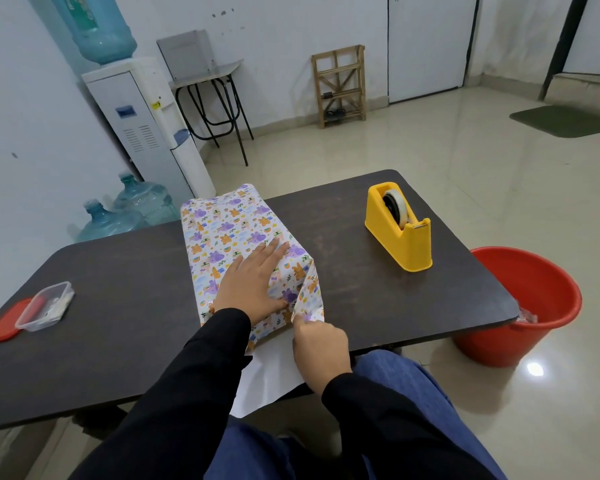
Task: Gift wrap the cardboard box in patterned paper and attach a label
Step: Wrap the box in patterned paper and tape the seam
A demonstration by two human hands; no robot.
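The box [222,237] lies in the middle of the dark table [118,341], its long side running from the far edge toward the near edge, and the patterned paper [232,213] – white with purple and orange cartoon animals – already covers its top and the sides I can see. The left hand [253,282] lies flat on top of the box toward its near end, fingers straight and close together, palm pressing the paper down. The right hand [321,348] is at the near right corner of the box, its fingertips pinching a loose flap of paper that stands up from that end. Below both hands the plain white underside of the sheet [271,375] spills over the near edge of the table onto the person's lap. A yellow tape dispenser [400,230] stands toward the far right corner, well apart from the box, with a roll of tape in it. At the left edge sits a clear plastic container [45,306], resting partly on its red lid [4,323] – what is inside is too small to tell. On the floor just beside the table's right edge stands a red bucket [541,296].
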